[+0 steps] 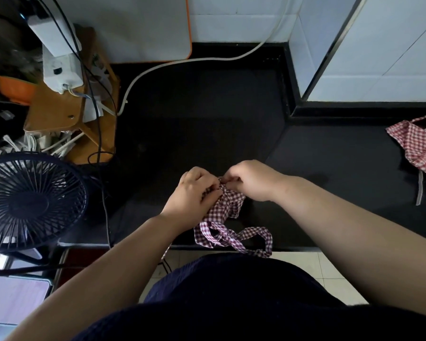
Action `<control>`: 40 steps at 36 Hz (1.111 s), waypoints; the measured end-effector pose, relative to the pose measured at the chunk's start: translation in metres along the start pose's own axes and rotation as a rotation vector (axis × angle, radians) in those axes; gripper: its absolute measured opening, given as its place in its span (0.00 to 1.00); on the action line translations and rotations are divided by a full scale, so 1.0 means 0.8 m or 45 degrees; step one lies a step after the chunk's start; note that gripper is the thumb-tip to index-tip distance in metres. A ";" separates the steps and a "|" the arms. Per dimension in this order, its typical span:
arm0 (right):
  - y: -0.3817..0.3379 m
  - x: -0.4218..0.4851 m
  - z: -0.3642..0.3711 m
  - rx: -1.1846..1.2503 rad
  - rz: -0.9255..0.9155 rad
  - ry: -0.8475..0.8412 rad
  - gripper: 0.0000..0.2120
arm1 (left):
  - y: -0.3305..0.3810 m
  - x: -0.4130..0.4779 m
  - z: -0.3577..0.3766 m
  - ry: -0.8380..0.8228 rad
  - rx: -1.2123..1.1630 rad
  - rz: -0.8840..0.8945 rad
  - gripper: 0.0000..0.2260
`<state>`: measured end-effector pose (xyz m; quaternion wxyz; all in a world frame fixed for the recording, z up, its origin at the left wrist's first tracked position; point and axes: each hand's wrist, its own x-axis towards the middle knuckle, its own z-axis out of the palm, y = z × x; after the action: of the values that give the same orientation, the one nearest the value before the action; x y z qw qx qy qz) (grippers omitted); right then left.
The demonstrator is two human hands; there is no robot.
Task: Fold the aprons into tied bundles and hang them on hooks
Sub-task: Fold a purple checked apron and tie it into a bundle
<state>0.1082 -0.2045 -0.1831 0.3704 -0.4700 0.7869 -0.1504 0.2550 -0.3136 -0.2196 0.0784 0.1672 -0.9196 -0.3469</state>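
Trailing toward the lower centre of frame, checked apron (228,207) is pinched at its upper end by left hand (194,190) and right hand (251,180), equally near.

I count two aprons: near apron (228,205), far apron (418,146). I see one left hand (194,190), one right hand (252,180), one fan (30,203).

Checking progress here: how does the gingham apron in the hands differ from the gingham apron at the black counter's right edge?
The maroon-and-white gingham apron is bunched tight, pinched by both the left hand and right hand; the red-and-white gingham apron lies loose and untouched. The first has matching checked ties; the second a plain pale strap. Both sit on the black counter.
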 end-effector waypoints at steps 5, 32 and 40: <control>0.001 0.002 0.016 -0.103 -0.040 0.085 0.10 | -0.007 -0.001 0.003 0.051 -0.008 0.012 0.06; -0.005 -0.015 0.014 -0.010 0.106 0.146 0.07 | -0.003 0.009 -0.013 -0.048 0.126 -0.010 0.08; -0.008 -0.018 0.027 -0.066 0.000 0.180 0.10 | -0.005 0.006 -0.012 -0.070 -0.025 -0.012 0.06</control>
<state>0.1314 -0.1932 -0.1879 0.3016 -0.4676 0.8148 -0.1630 0.2544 -0.3240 -0.2148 0.0530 0.1613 -0.9171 -0.3606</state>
